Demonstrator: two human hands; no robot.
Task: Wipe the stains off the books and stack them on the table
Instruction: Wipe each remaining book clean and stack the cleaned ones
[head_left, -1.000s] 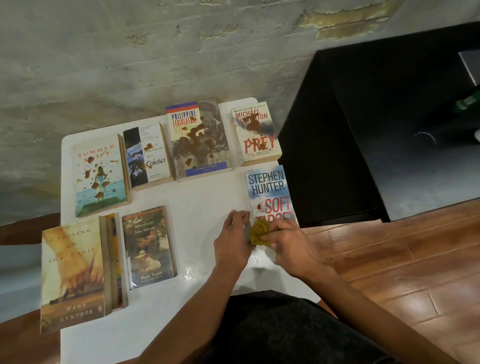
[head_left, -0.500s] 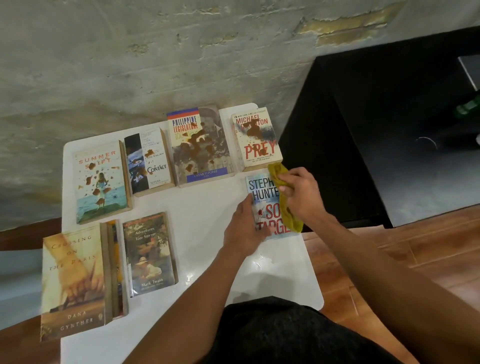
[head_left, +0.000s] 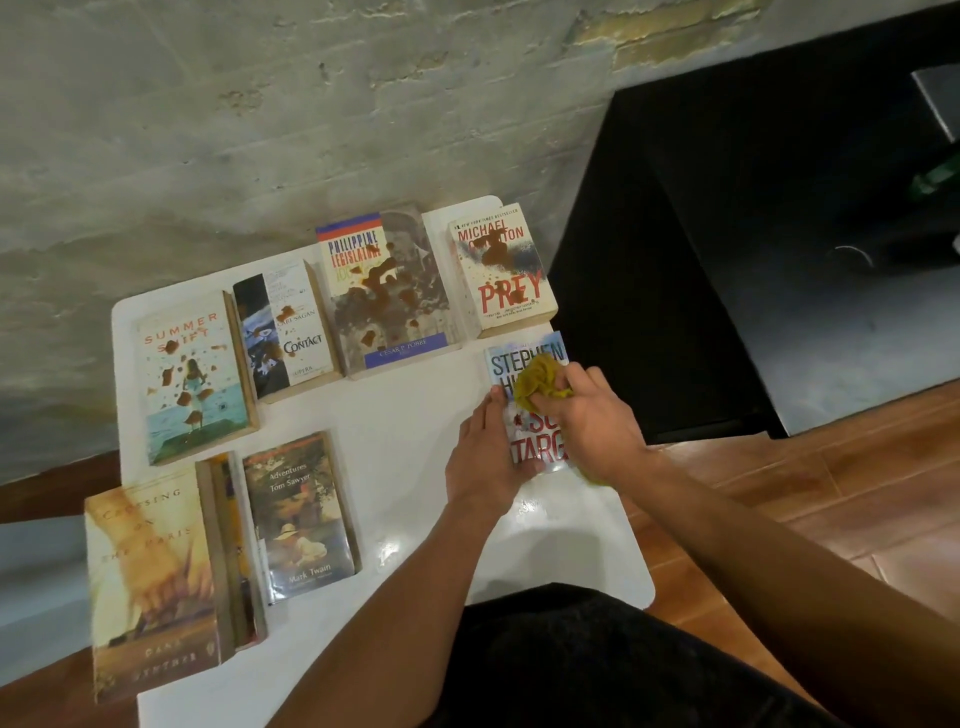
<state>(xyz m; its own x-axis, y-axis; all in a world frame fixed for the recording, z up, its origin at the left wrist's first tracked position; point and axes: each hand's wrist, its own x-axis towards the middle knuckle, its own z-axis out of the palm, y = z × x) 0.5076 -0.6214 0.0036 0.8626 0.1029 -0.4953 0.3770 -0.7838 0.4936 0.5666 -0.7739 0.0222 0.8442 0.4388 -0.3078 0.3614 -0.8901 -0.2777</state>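
Both hands work one book (head_left: 524, 410): left hand (head_left: 485, 457) lies flat pinning it, right hand (head_left: 592, 421) bunches the cloth (head_left: 540, 379) to scrub stains

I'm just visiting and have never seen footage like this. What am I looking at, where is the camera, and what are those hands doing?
No machine here: a person wears a camera on the head, looking down at their own two hands. A white table holds paperbacks. Several are spattered with brown stains, such as Prey and Summer Shift. The right hand grips a yellow cloth and rubs the Stephen Hunter book. The left hand lies with straight fingers along that book's left edge, steadying it. Nearer the person lie Tom Sawyer and a tan book, which look clean.
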